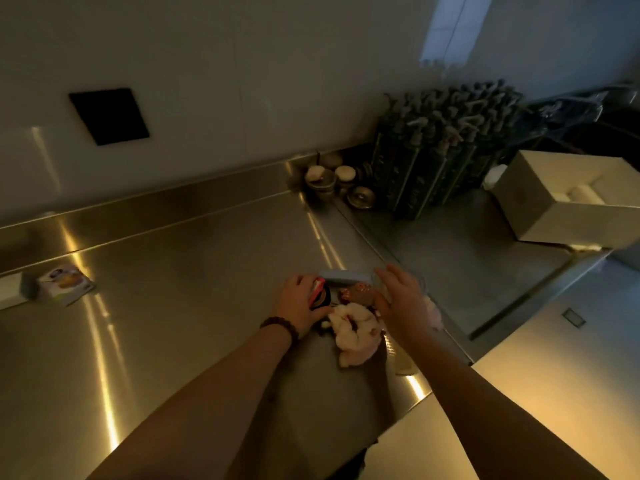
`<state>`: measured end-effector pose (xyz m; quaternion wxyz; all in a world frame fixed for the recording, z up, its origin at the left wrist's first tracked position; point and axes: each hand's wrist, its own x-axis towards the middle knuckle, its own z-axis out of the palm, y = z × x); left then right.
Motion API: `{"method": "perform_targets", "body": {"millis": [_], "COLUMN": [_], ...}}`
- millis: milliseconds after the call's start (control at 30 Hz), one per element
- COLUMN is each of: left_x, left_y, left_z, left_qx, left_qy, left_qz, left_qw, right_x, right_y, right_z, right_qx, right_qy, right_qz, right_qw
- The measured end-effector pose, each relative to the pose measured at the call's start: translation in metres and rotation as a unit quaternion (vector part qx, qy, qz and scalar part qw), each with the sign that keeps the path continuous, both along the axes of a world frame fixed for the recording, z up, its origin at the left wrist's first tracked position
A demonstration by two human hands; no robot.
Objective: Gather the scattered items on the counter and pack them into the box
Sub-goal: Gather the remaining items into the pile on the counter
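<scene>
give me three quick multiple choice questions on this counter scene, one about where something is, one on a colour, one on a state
1. Where is the small printed packet?
A. beside the white box
B. far left on the counter
C. under the right hand

2. What colour is the soft item between the hands?
A. pale pink-white
B. dark green
C. blue

3. How is the white box?
A. lidded
B. open-topped
C. lying flattened

Answers:
1 B, it lies far left on the steel counter.
2 A, it looks pale and fluffy.
3 B, the inside shows, with rolls in it.
</scene>
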<state>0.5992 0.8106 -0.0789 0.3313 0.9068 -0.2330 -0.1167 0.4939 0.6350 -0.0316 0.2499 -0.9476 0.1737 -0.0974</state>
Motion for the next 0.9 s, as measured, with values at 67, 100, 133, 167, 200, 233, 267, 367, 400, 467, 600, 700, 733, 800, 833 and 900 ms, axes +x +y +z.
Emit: {"method": "perform_targets", "body": {"millis": [67,100,133,167,200,233,267,367,400,467,600,700,733,800,833,900], "left_x": [0.002,0.003,0.004,0.005,0.004,0.003,0.002,-0.002,-0.002,-0.002,0.001,0.011,0.016,0.022,0.023,0.018], "left_y": [-0.007,-0.009,-0.01,-0.011,-0.012,-0.013,-0.015,-0.017,-0.017,-0.016,-0.012,-0.014,-0.017,-0.027,-0.033,-0.045], "left_z": [-0.004,-0.006,-0.007,-0.009,-0.011,-0.013,-0.016,-0.021,-0.022,-0.021,-0.015,-0.004,0.001,0.01,0.013,0.012], "left_qx": [-0.003,-0.005,-0.004,0.0,0.002,0.0,-0.007,-0.022,-0.026,-0.036,-0.063,-0.096,-0.107,-0.115,-0.113,-0.109], "left_qy": [0.003,0.002,-0.002,-0.009,-0.018,-0.029,-0.041,-0.071,-0.069,-0.067,-0.088,-0.116,-0.123,-0.134,-0.135,-0.122], "left_qz": [0.018,0.024,0.028,0.029,0.028,0.027,0.028,0.034,0.033,0.029,0.044,0.068,0.069,0.051,0.031,-0.025], "left_qw": [1.0,1.0,1.0,1.0,0.999,0.999,0.999,0.997,0.997,0.997,0.993,0.986,0.984,0.983,0.984,0.986], "right_x": [0.014,0.023,0.035,0.048,0.062,0.076,0.09,0.125,0.134,0.145,0.154,0.154,0.153,0.149,0.146,0.137], "right_y": [-0.012,-0.017,-0.021,-0.024,-0.027,-0.03,-0.032,-0.038,-0.039,-0.04,-0.041,-0.044,-0.045,-0.049,-0.051,-0.057], "right_z": [-0.002,-0.003,-0.004,-0.005,-0.006,-0.008,-0.01,-0.021,-0.024,-0.031,-0.034,-0.032,-0.031,-0.027,-0.025,-0.023], "right_qx": [0.014,0.015,0.013,0.012,0.014,0.016,0.016,0.0,-0.007,-0.024,-0.044,-0.036,-0.014,0.04,0.048,0.032], "right_qy": [0.011,0.017,0.021,0.021,0.018,0.017,0.022,0.069,0.089,0.127,0.177,0.2,0.195,0.159,0.135,0.104], "right_qz": [0.013,0.021,0.032,0.045,0.056,0.065,0.074,0.097,0.102,0.108,0.126,0.133,0.124,0.098,0.09,0.089], "right_qw": [1.0,1.0,0.999,0.999,0.998,0.998,0.997,0.993,0.991,0.986,0.975,0.97,0.973,0.982,0.985,0.99]}}
